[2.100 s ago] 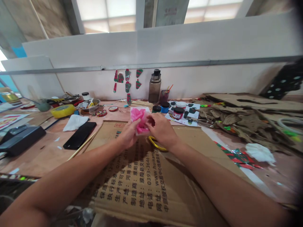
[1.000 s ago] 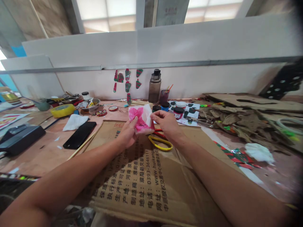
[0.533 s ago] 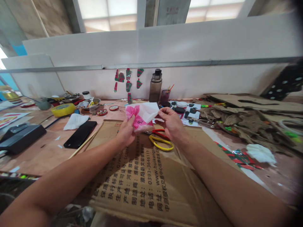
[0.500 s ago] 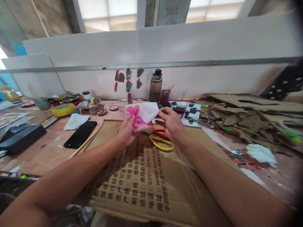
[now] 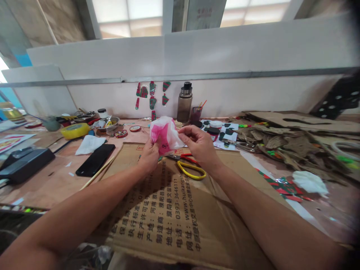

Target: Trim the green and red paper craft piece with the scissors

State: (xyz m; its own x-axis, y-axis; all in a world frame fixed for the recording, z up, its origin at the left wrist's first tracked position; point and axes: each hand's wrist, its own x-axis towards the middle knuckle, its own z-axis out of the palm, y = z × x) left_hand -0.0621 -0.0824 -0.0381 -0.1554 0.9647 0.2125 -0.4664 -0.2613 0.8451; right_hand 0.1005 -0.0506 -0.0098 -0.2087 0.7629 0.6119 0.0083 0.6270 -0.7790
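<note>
My left hand (image 5: pixel 150 155) is closed around a pink-and-white tissue packet (image 5: pixel 163 137), held up above a flattened cardboard sheet (image 5: pixel 157 225). At the packet's right side, my right hand (image 5: pixel 201 146) pinches the edge of a white tissue (image 5: pixel 174 139), which looks crumpled against the pink wrapper. Scissors (image 5: pixel 191 170) with one yellow and one red handle lie on the cardboard just below my hands, partly hidden by my right hand. What the packet holds inside is out of sight.
Left of the cardboard lie a black phone (image 5: pixel 95 160), a folded white tissue (image 5: pixel 90 144) and a yellow tape roll (image 5: pixel 75 130). A tall bottle (image 5: pixel 185 103) stands by the back wall. Brown cut pieces (image 5: pixel 281 138) are heaped at right, near a crumpled tissue (image 5: pixel 310 182).
My right hand has moved slightly left, closer to the packet. The white tissue, stretched out flatter before, is now bunched up. My left hand has stayed in almost the same place.
</note>
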